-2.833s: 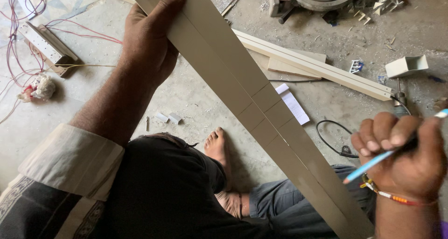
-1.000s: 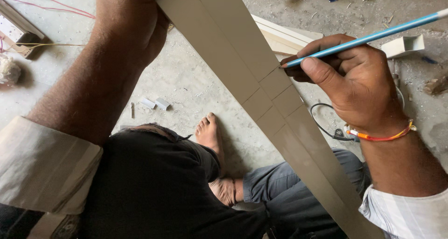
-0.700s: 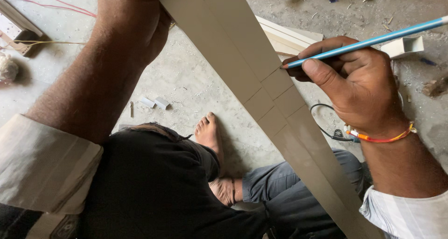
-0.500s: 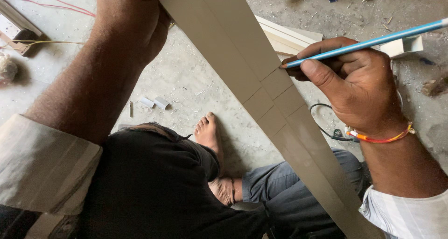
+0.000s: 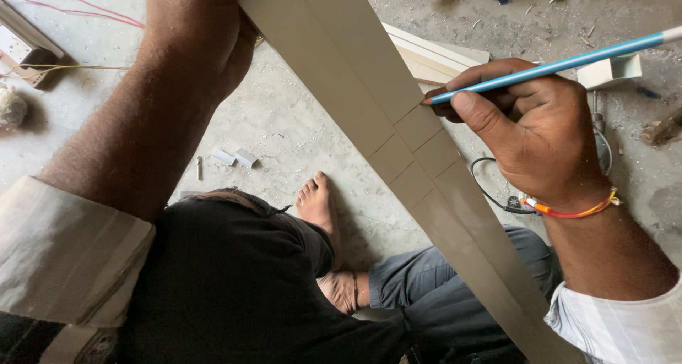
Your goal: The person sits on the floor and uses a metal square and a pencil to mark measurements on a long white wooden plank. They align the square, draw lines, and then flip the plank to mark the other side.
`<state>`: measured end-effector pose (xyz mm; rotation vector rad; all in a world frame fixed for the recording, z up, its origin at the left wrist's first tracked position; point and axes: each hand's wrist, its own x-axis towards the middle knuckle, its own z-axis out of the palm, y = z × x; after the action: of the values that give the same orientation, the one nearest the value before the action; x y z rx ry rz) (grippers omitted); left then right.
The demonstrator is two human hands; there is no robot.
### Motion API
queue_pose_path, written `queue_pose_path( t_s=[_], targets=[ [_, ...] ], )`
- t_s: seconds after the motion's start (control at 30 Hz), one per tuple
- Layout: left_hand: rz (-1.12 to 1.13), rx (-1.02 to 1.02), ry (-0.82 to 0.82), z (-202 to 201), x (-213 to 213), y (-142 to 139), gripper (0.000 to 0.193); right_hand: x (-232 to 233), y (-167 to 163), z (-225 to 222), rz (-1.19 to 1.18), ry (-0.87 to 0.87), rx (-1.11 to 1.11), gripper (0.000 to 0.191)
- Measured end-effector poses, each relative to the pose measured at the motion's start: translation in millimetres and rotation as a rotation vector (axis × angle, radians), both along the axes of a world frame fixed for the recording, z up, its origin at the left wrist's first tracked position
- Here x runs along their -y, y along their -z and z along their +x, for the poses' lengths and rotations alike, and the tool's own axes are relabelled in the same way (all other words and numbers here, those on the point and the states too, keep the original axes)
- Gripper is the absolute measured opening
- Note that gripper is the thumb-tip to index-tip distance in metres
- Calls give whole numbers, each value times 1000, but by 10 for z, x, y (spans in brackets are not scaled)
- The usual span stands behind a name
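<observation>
At far left, red wires point(image 5: 64, 5) ran across the concrete floor point(image 5: 284, 122) beside a pale strip-shaped piece point(image 5: 21, 41), with a crumpled lump point(image 5: 11, 107) below it. The left hand point(image 5: 202, 37) pressed down at the upper end of the long beige strip point(image 5: 398, 144); its fingers ran out of frame at the top, so I could not tell how far they wrapped around it. The cream sleeve point(image 5: 67, 254) covered the forearm at lower left. Two small white offcuts point(image 5: 236, 157) lay on the floor just below that arm. A bare foot point(image 5: 318, 206) rested on the floor under the strip, above a black-clad knee point(image 5: 234, 286) and a grey trouser leg point(image 5: 455, 272). The strip ran diagonally from top centre down to lower right, between the two hands, with pencilled cross lines near its middle. The right hand point(image 5: 529, 133) was closed around a blue pencil point(image 5: 554, 66), whose tip touched the strip's right edge at one of the lines. An orange thread band point(image 5: 568, 209) circled that wrist. Behind it lay paler strips point(image 5: 433, 55), a black cable loop point(image 5: 490, 193) and a small white box point(image 5: 609, 71).
</observation>
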<state>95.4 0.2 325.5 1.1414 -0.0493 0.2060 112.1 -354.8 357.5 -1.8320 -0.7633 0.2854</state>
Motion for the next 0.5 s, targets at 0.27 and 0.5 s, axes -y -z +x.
queue_pose_path(
  t_s=[0.27,0.5],
  targets=[
    [19,22,24,9,-90,87,16,45,22,-8,31,-11,11,15],
    [-4,7,-9,8,-28,30,13,12,-17,-4,-24,12,36,15]
  ],
)
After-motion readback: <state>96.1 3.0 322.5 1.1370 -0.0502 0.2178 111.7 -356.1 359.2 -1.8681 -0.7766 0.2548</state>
